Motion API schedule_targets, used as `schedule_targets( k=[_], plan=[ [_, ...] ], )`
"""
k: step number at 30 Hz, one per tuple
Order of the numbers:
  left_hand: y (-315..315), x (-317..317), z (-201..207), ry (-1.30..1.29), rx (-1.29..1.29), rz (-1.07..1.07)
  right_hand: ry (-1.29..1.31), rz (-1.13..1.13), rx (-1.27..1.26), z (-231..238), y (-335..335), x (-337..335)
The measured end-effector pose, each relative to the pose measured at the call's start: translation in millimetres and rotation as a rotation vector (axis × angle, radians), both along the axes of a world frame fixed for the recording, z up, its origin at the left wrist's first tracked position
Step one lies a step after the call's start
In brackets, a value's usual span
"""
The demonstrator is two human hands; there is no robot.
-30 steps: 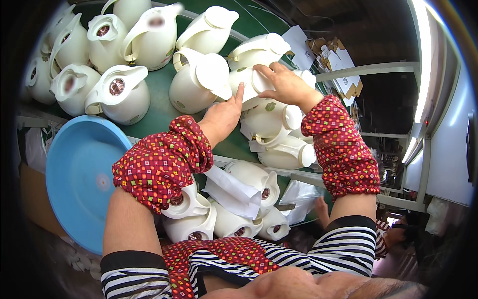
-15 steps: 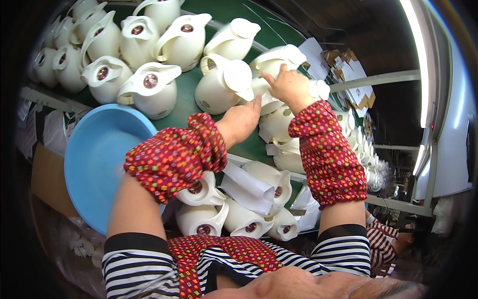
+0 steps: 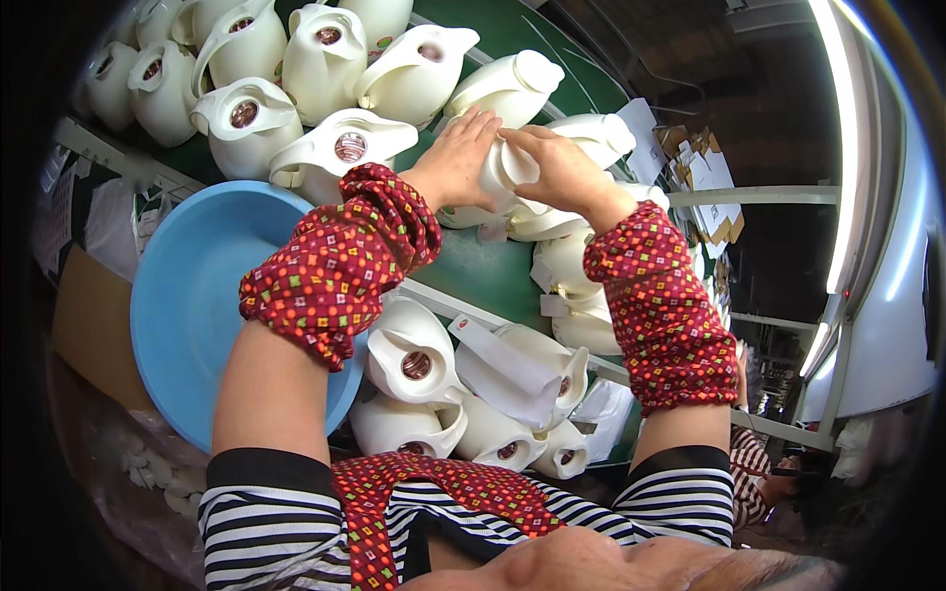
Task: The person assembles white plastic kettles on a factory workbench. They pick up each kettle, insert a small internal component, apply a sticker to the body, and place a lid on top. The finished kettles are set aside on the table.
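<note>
Nearest to me, under my forearms, a heap of cream plastic jug bodies point(image 3: 424, 369) lies on its sides, open mouths showing, with white paper tags point(image 3: 493, 347) among them. To my left sits a wide blue basin point(image 3: 187, 295), its inside bare as far as I can see.

Past the metal rail, on the green desk point(image 3: 483, 271), both my hands meet on one cream jug point(image 3: 512, 182) lying just beyond the rail, about the middle of the view. My left hand point(image 3: 455, 158) is spread over the jug's near side, fingers point(image 3: 473, 126) flat on the shell, steadying it. My right hand point(image 3: 560, 169) is curled over the top, fingers closed on the jug's upper part; whether a small piece is pinched under them I cannot tell.

Just right of that jug, more tagged jugs point(image 3: 576, 261) crowd together. Farther off, upper left, a row of jugs point(image 3: 296, 94) stands with dark round openings showing.

I judge the work as mid-run: one jug is in hand, and the heap nearest me looks like it is waiting.
</note>
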State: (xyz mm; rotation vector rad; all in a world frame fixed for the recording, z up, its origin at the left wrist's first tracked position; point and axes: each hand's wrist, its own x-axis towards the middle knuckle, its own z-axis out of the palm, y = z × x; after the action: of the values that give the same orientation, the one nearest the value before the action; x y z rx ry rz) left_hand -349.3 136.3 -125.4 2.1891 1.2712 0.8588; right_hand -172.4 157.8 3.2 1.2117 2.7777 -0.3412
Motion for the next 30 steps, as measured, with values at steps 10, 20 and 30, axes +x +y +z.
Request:
schedule_targets(
  k=[10, 20, 30],
  plan=[
    [4.2, -8.0, -11.6, -0.082, -0.017, 0.019, -0.404, -0.226, 0.139, 4.1, 2.1, -7.0],
    [6.5, -5.8, -5.9, -0.064, -0.027, 0.003, -0.568, -0.356, -0.138, 19.6, 14.5, -26.5],
    [9.1, -1.7, -1.9, -0.037, -0.019, -0.026, -0.425, -0.306, -0.068, 5.5, -8.0, -14.4]
  ],
)
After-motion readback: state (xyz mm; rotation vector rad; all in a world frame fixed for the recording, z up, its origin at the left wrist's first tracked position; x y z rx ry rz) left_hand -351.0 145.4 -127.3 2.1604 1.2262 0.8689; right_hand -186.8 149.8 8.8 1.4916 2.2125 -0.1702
